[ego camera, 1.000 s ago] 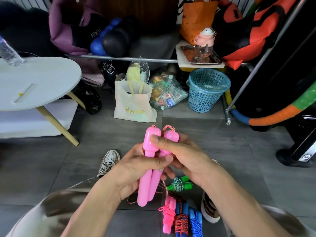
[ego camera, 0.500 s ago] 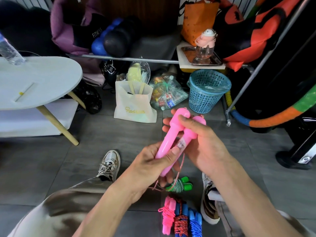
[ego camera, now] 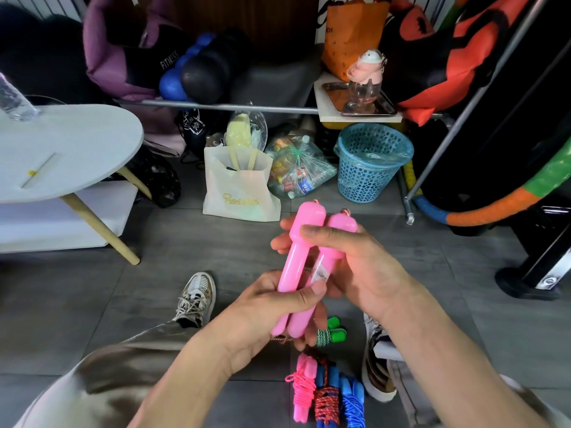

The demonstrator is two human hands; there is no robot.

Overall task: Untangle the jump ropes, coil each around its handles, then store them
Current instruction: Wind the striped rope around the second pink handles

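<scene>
Two pink jump-rope handles [ego camera: 299, 257] lie side by side, tilted with their knobbed tops up and to the right. My left hand [ego camera: 268, 313] grips their lower half, thumb across the front. My right hand [ego camera: 349, 264] holds the upper half, thumb over both handles. A short bit of their red-and-white rope [ego camera: 281, 338] shows below my left hand; the remainder is hidden. On the floor between my feet lie coiled ropes: green [ego camera: 331, 333], pink [ego camera: 303, 386], red-wrapped on blue handles [ego camera: 326, 400] and blue [ego camera: 352, 403].
A white tote bag [ego camera: 241, 188], a clear bag of snacks [ego camera: 298, 168] and a blue mesh basket [ego camera: 370, 163] stand on the grey tiled floor ahead. A white oval table [ego camera: 68, 152] is at the left. A metal rack with bags fills the back and right.
The handles dropped from their raised, strongly tilted pose and now sit closer to me and nearer upright. Both hands kept their hold throughout.
</scene>
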